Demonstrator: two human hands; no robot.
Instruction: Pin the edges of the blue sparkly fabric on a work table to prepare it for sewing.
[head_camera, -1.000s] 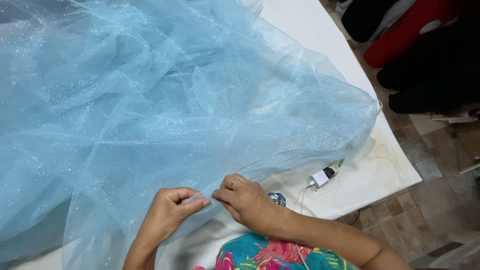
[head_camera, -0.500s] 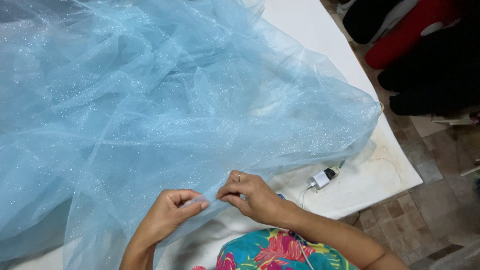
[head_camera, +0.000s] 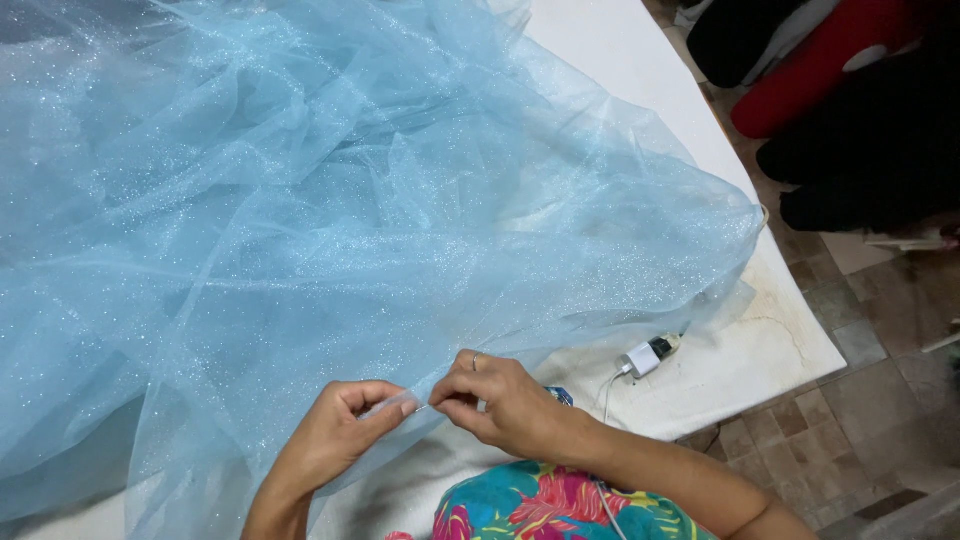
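A sheet of pale blue glittery tulle (head_camera: 330, 220) lies heaped across most of the white worktop (head_camera: 770, 350), its near edge at the person's front. The left hand (head_camera: 335, 440) pinches that edge between thumb and fingers; the right hand (head_camera: 500, 400), just beside it, is closed on the same edge. A white charger plug (head_camera: 648, 355) lies to the right.

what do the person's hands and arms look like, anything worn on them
Both arms are bare to past the elbow, with no sleeves, gloves or watch in view. The right hand wears a thin ring on one finger. The left hand shows no jewellery. Below the arms shows a garment with a bright floral print in teal, pink and yellow.
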